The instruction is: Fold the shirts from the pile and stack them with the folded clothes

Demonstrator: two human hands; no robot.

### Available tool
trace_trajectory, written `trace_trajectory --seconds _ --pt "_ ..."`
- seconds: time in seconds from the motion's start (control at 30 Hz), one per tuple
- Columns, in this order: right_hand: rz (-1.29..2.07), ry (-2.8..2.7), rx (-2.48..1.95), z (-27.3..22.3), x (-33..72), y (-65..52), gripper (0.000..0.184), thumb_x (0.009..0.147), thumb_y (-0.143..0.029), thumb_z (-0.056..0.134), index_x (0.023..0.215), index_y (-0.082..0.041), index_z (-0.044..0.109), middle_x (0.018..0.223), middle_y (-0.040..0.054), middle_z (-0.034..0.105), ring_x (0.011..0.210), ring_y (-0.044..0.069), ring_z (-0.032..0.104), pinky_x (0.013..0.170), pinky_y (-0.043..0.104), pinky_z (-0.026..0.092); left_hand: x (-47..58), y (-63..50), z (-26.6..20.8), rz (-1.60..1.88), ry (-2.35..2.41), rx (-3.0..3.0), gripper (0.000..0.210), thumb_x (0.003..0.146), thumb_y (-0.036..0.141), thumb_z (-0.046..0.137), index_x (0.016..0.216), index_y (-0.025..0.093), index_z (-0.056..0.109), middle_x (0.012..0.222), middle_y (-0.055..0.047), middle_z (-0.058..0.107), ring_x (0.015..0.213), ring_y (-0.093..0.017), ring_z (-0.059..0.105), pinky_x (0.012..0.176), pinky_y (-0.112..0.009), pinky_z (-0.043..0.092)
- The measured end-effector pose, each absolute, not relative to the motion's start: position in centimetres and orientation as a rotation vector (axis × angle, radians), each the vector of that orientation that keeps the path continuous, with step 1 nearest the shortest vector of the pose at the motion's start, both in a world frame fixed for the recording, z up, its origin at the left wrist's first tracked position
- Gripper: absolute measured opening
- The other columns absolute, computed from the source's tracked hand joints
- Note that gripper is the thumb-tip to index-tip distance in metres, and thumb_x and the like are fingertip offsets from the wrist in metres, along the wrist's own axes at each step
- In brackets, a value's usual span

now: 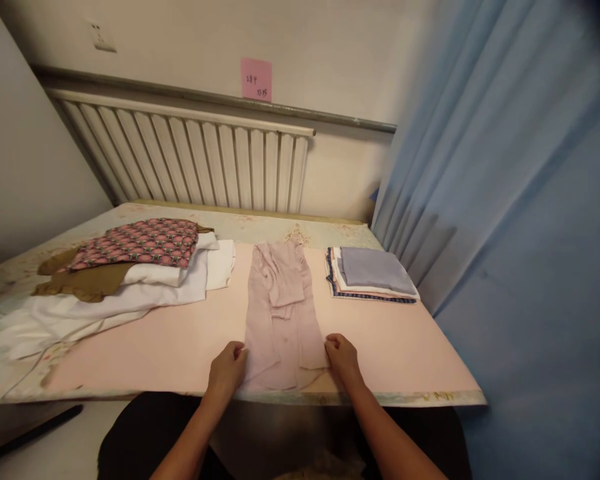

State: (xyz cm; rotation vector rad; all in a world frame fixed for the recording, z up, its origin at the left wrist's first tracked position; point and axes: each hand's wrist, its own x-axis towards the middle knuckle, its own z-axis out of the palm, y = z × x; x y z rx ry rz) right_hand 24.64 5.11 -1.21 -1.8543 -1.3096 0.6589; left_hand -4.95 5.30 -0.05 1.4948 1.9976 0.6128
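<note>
At lower centre, the left hand (227,368) and right hand (344,358) pinch opposite edges of a long, pale-mauve fabric garment (286,293).

Mauve garment (286,333), partly folded, lying flat.

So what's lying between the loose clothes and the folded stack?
A pale mauve garment, laid on the peach mat; the head view shows it.
</note>
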Motion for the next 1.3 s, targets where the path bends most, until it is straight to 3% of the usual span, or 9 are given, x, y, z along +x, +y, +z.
trace_trajectory --seconds 0.17,0.37,0.6,0.83,0.9,1.0,1.1,1.23,1.3 --pt "0.788 -1.302 -1.839 -1.1 25.1 5.2 0.022 0.075 -0.035 0.051 0.075 -0.019 0.067 0.067 0.0027 0.066 0.068 0.019 0.062 0.064 0.028 0.047 -4.7 5.7 -0.4 0.557 1.993 1.461 0.031 0.083 0.038 0.052 0.103 0.017 0.061 0.081 -0.002 0.07 0.078 -0.019 0.067 0.07 -0.027 0.047" --pt "1.055 -1.27 -1.722 -1.7 25.3 5.0 0.039 0.069 -0.031 0.056 0.104 -0.016 0.065 0.053 -0.0067 0.051 0.047 0.012 0.048 0.047 0.023 0.043 -4.4 5.8 -1.0 0.547 1.966 1.487 0.04 0.079 0.028 0.056 0.116 0.014 0.056 0.071 0.001 0.064 0.07 -0.016 0.063 0.066 -0.025 0.043" --pt "1.289 -1.279 -1.577 -1.3 25.6 4.8 0.042 0.068 -0.025 0.053 0.107 -0.017 0.066 0.055 -0.0079 0.046 0.048 0.009 0.045 0.05 0.023 0.048 -5.0 5.3 -1.4 0.591 1.801 1.594 0.045 0.081 0.023 0.048 0.125 0.022 0.056 0.066 0.005 0.057 0.066 -0.014 0.058 0.067 -0.024 0.043" --pt "1.32 -1.323 -1.548 -1.9 25.8 4.6 0.044 0.071 -0.021 0.044 0.109 -0.017 0.066 0.067 -0.0033 0.059 0.043 0.008 0.05 0.048 0.023 0.045 -5.7 4.8 -2.0 0.673 1.594 1.821 0.056 0.071 0.001 0.037 0.119 0.017 0.062 0.114 -0.005 0.065 0.106 -0.016 0.057 0.097 -0.031 0.041" --pt "1.216 -1.425 -1.535 -2.1 25.9 4.4 0.041 0.076 -0.023 0.042 0.109 -0.018 0.066 0.077 -0.0005 0.065 0.047 0.01 0.055 0.052 0.025 0.048 -5.9 4.6 -2.1 0.713 1.545 2.021 0.054 0.074 -0.001 0.036 0.117 0.017 0.063 0.111 -0.007 0.066 0.105 -0.018 0.056 0.097 -0.035 0.043" --pt "0.867 -1.682 -1.44 -2.5 26.0 4.1 0.036 0.081 -0.02 0.04 0.102 -0.02 0.069 0.091 0.0035 0.069 0.076 0.016 0.065 0.074 0.031 0.052 -6.3 4.5 -2.0 0.76 1.453 2.304 0.049 0.079 0.0 0.038 0.117 0.018 0.063 0.1 -0.008 0.066 0.097 -0.02 0.055 0.09 -0.037 0.047" --pt "0.536 -1.895 -1.312 -2.8 25.9 3.7 0.035 0.08 -0.012 0.042 0.101 -0.021 0.068 0.099 0.0051 0.068 0.095 0.018 0.062 0.088 0.033 0.049 -6.6 4.3 -2.0 0.757 1.418 2.493 0.045 0.082 0.004 0.041 0.119 0.02 0.062 0.102 -0.009 0.064 0.096 -0.021 0.054 0.087 -0.037 0.048" --pt "0.197 -2.088 -1.349 -2.8 25.6 3.4 0.04 0.078 -0.005 0.044 0.107 -0.022 0.065 0.097 0.0072 0.063 0.093 0.02 0.058 0.081 0.032 0.05 -6.8 4.3 -2.3 0.761 1.458 2.64 0.051 0.08 0.002 0.042 0.124 0.023 0.058 0.127 -0.012 0.054 0.115 -0.024 0.049 0.096 -0.041 0.045" --pt "0.04 -2.138 -1.378 -2.6 25.5 3.3 0.047 0.073 -0.001 0.045 0.11 -0.022 0.064 0.109 0.0098 0.061 0.099 0.021 0.056 0.084 0.035 0.05 -6.8 4.3 -2.5 0.744 1.428 2.712 0.058 0.076 0.0 0.043 0.128 0.024 0.054 0.143 -0.011 0.04 0.13 -0.026 0.038 0.103 -0.044 0.039"
